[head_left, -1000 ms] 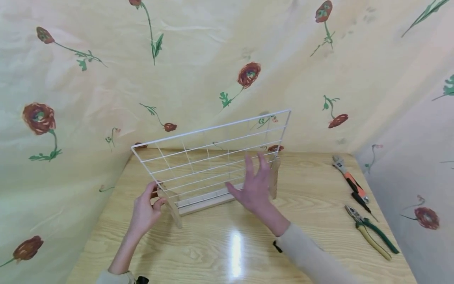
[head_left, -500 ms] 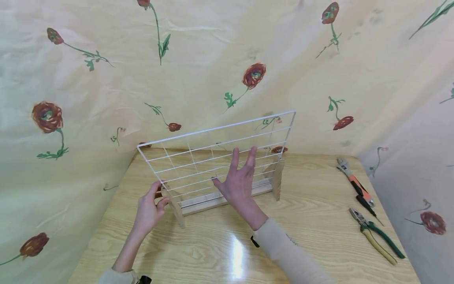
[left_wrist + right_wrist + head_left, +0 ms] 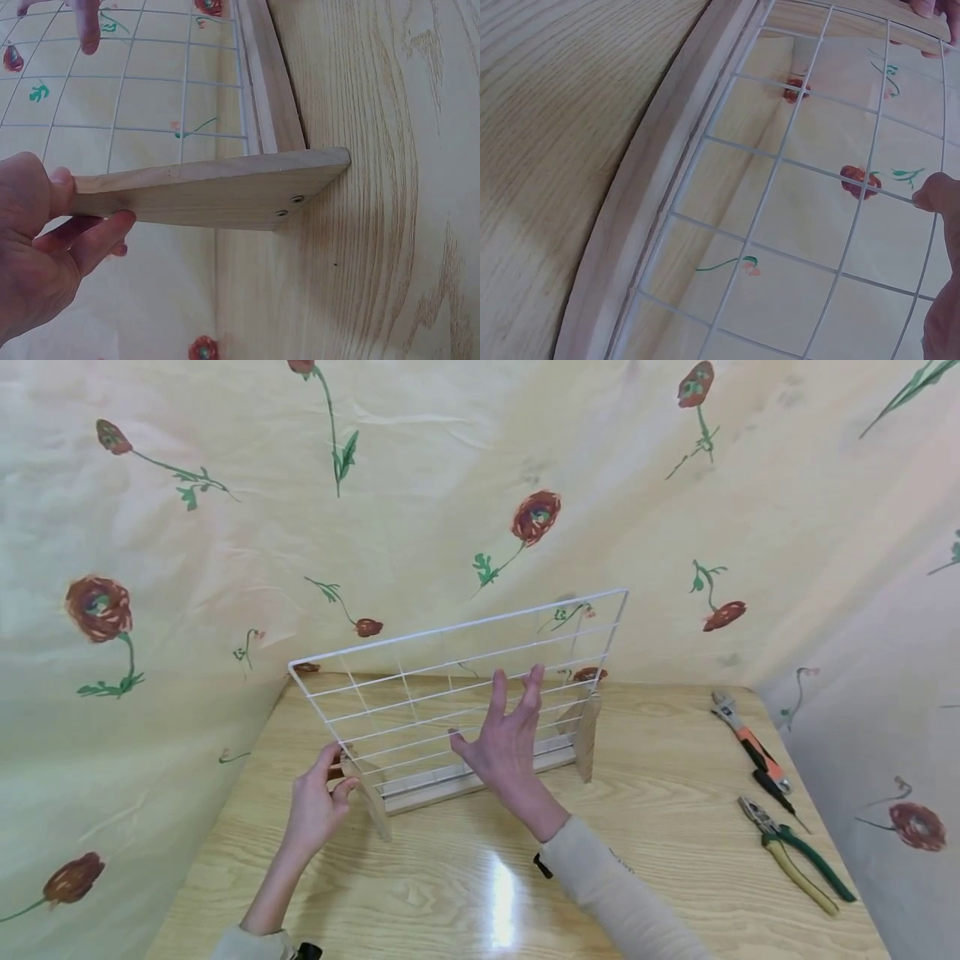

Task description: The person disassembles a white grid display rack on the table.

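A white wire grid (image 3: 457, 627) leans back in a wooden stand, its lower edge set along a wooden base bar (image 3: 435, 795). My left hand (image 3: 311, 806) grips the left wooden side panel (image 3: 367, 793), thumb on one side and fingers on the other. Two screw heads (image 3: 297, 199) show on that panel's outer face in the left wrist view. In front of the grid, right of its middle, my right hand (image 3: 504, 743) has its fingers spread over the wires. The right side panel (image 3: 587, 739) stands untouched at the other end.
Along the table's right side lie an adjustable wrench (image 3: 738, 731) with orange-and-black handle, a black-handled screwdriver (image 3: 772, 789) and pliers (image 3: 795, 856) with green and yellow grips. Flower-patterned sheeting (image 3: 420, 527) rises behind the wooden table (image 3: 660, 827) and at its sides.
My right hand has shifted left along the grid, away from the right side panel, and stays nearly still over the last half second. The left hand keeps its hold on the left panel.
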The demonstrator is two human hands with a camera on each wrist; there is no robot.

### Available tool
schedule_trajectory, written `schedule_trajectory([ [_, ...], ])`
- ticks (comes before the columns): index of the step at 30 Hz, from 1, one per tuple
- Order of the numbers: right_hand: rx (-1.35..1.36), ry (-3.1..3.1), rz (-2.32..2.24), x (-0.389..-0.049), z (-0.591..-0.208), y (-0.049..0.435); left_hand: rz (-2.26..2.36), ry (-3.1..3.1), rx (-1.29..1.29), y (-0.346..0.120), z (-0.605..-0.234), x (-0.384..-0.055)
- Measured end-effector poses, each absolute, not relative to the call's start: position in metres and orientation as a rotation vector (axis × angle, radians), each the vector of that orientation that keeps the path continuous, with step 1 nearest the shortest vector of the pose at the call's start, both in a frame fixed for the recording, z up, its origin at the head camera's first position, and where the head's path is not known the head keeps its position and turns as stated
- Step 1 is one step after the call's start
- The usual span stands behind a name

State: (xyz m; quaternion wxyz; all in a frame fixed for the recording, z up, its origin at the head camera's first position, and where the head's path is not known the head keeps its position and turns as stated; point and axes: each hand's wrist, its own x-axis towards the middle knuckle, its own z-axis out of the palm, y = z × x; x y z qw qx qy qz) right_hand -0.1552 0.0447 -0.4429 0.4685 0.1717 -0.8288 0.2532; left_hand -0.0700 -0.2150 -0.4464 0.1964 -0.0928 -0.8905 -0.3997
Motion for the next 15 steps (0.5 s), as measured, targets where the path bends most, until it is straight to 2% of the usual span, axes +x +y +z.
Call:
schedule_trajectory([
  [15,0.445,-2.02,0.617,-0.154,-0.411,0.047,-1.143,-2.523,-0.218,-0.214,-0.448,-0.07],
])
